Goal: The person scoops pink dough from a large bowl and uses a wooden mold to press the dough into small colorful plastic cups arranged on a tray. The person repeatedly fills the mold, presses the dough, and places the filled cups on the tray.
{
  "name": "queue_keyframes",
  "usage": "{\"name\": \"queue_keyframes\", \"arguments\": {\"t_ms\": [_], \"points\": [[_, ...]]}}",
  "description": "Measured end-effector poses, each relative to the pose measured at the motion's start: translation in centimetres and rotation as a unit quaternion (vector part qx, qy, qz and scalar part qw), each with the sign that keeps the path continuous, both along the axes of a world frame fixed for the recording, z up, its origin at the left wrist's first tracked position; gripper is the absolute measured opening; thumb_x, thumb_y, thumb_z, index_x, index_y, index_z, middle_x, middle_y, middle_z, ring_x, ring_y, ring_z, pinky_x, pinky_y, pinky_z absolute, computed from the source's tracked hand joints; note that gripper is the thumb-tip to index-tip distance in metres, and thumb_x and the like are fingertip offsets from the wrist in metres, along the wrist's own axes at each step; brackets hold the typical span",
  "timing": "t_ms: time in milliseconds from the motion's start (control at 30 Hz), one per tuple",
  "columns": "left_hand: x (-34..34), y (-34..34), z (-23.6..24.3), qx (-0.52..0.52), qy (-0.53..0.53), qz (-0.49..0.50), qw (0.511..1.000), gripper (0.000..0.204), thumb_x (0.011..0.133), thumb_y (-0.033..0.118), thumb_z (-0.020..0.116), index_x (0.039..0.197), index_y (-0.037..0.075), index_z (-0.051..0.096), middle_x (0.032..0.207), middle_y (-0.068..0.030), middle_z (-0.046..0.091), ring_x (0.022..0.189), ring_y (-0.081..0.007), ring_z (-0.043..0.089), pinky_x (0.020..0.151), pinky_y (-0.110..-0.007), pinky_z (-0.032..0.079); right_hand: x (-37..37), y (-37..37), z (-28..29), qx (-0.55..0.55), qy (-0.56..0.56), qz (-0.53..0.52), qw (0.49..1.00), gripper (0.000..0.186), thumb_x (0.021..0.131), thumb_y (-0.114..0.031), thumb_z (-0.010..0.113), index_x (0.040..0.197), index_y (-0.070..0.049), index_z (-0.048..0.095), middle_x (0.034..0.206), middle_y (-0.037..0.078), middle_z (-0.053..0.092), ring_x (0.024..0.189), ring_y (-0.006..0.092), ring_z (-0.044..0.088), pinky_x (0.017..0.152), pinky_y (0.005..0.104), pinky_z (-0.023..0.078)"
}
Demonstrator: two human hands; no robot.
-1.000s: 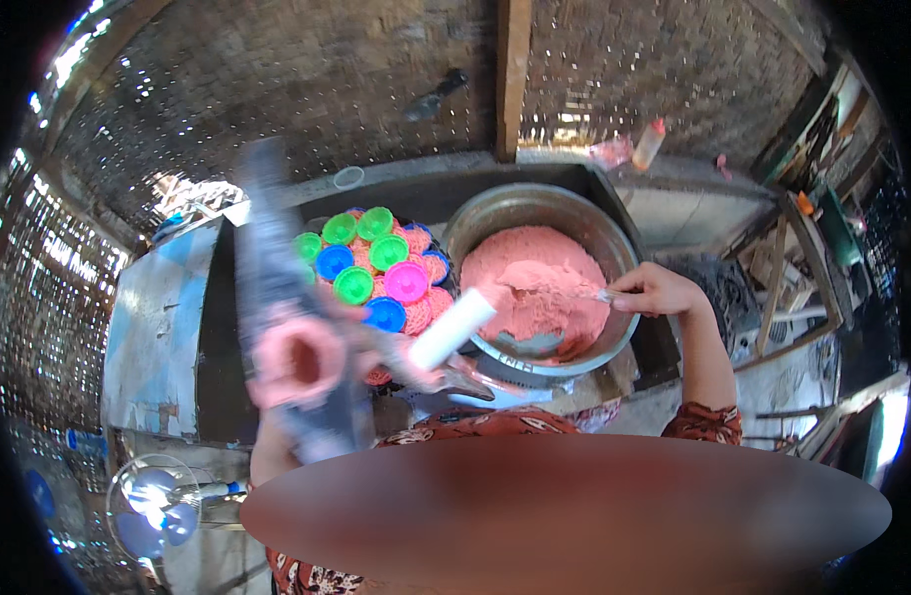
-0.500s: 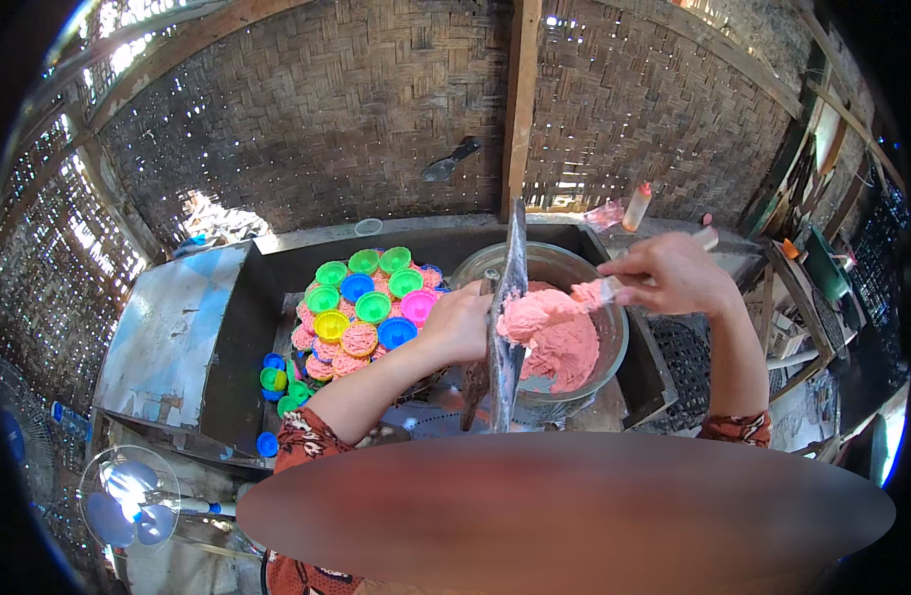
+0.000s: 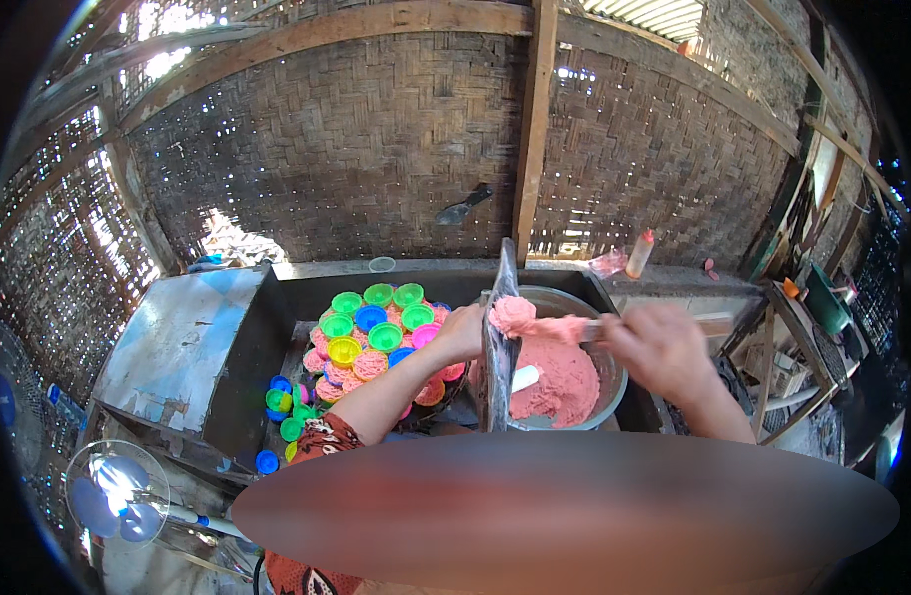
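My left hand grips a dark, flat board at its left side, holding it upright and nearly edge-on above the bowl's left part. My right hand, slightly blurred, is closed round a spatula whose front end is coated in pink dough. That end touches a lump of dough on the board's right face. Below is a large glass-like bowl of soft pink dough, with a white utensil end sticking out of it. How my left fingers close behind the board is partly hidden.
Left of the board is a pile of pink noodle-like dough in colourful small moulds, including a yellow mould. Loose moulds lie beside a metal box. A bottle stands on the back ledge; a fan is lower left.
My view has tilted upward, so the scene sits lower. My right hand has pushed the spatula's dough against the upper part of the board, which stands straighter. The white utensil end in the bowl now shows.
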State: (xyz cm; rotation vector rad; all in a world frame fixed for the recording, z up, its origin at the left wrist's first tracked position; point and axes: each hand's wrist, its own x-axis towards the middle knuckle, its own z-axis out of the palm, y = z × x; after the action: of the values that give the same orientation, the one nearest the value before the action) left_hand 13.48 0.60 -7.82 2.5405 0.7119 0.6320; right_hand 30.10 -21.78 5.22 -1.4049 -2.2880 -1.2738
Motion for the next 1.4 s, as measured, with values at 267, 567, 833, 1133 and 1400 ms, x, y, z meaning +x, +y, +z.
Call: {"name": "queue_keyframes", "arguments": {"t_ms": [267, 567, 833, 1133, 1400], "points": [[1.0, -2.2, 0.4, 0.046, -0.079, 0.000, 0.996, 0.036, 0.066, 0.036, 0.062, 0.091, 0.009, 0.062, 0.086, -0.0189, 0.061, 0.084, -0.0358, 0.056, 0.073, -0.043, 0.045, 2.7, -0.2, 1.7, -0.185, 0.177, -0.117, 0.959, 0.022, 0.076, -0.030, 0.059, 0.077, -0.008, 0.056, 0.062, 0.012, 0.057, 0.061, 0.0304, 0.057, 0.051, 0.0416, 0.043], [2.6, -4.2, 0.1, 0.085, -0.109, -0.006, 0.990, 0.038, 0.066, 0.036, 0.063, 0.091, 0.008, 0.062, 0.090, -0.0208, 0.057, 0.084, -0.0384, 0.056, 0.074, -0.044, 0.045, -0.6, 3.7, 0.8, -0.220, 0.105, -0.146, 0.959, 0.020, 0.075, -0.028, 0.057, 0.075, -0.008, 0.055, 0.065, 0.010, 0.059, 0.061, 0.0287, 0.059, 0.053, 0.0410, 0.043], [1.1, -2.0, 0.1, -0.018, -0.032, -0.052, 0.998, 0.037, 0.064, 0.034, 0.062, 0.088, 0.007, 0.062, 0.085, -0.0226, 0.059, 0.084, -0.0395, 0.056, 0.075, -0.044, 0.045, -0.9, 4.0, -2.0, 0.110, -0.240, 0.131, 0.956, 0.009, 0.071, -0.018, 0.058, 0.075, -0.012, 0.052, 0.079, 0.001, 0.052, 0.066, 0.0127, 0.050, 0.058, 0.0241, 0.036], [2.8, 1.2, -1.6, 0.021, -0.303, 0.021, 0.953, 0.038, 0.061, 0.034, 0.069, 0.086, 0.005, 0.061, 0.083, -0.0189, 0.062, 0.079, -0.0359, 0.059, 0.069, -0.041, 0.047, 4.9, 1.7, -8.0, 0.120, 0.678, 0.093, 0.719, 0.016, 0.079, -0.018, 0.062, 0.089, -0.006, 0.059, 0.069, -0.002, 0.053, 0.058, 0.0067, 0.046, 0.051, 0.0213, 0.035], [3.3, 0.6, -1.7, 0.019, -0.205, 0.061, 0.977, 0.045, 0.059, 0.032, 0.072, 0.095, 0.007, 0.060, 0.083, -0.0165, 0.062, 0.079, -0.0340, 0.060, 0.071, -0.040, 0.048, 1.8, 4.5, -14.0, -0.071, 0.729, 0.055, 0.678, 0.015, 0.076, -0.016, 0.066, 0.080, -0.002, 0.060, 0.066, -0.002, 0.056, 0.060, 0.0041, 0.048, 0.053, 0.0189, 0.038]]}}
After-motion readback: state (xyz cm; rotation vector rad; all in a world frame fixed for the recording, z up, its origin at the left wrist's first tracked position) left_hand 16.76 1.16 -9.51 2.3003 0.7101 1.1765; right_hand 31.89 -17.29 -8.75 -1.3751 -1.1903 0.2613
